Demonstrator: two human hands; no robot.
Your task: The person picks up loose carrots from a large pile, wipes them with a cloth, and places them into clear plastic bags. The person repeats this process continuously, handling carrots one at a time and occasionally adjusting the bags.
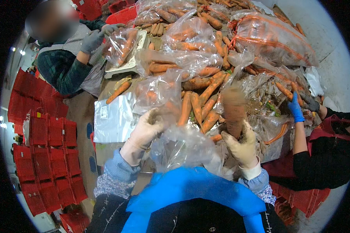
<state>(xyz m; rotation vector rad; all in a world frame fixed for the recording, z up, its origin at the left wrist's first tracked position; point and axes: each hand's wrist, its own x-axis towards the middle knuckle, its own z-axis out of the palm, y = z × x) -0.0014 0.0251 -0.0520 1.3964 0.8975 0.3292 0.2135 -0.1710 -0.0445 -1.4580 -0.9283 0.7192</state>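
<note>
My right hand (242,145), in a cream glove, grips a thick, soil-covered carrot (233,109) held upright and blurred. My left hand (148,126), gloved alike with dirt on its fingertips, pinches the edge of a clear plastic bag (182,147) that hangs crumpled in front of my blue apron (195,183). Between my hands and beyond them lies a heap of loose carrots (197,107). A filled clear bag of carrots (156,91) stands just past my left hand. Beside it lies a flat stack of clear bags (112,119) bearing a printed label.
At the upper left a co-worker's gloved hands (93,39) hold a bagged carrot over a white scale (135,61). On the right another person's blue-gloved hand (296,107) holds carrots. A large orange-striped sack (274,40) lies at the back. Red crates (51,163) stack at left.
</note>
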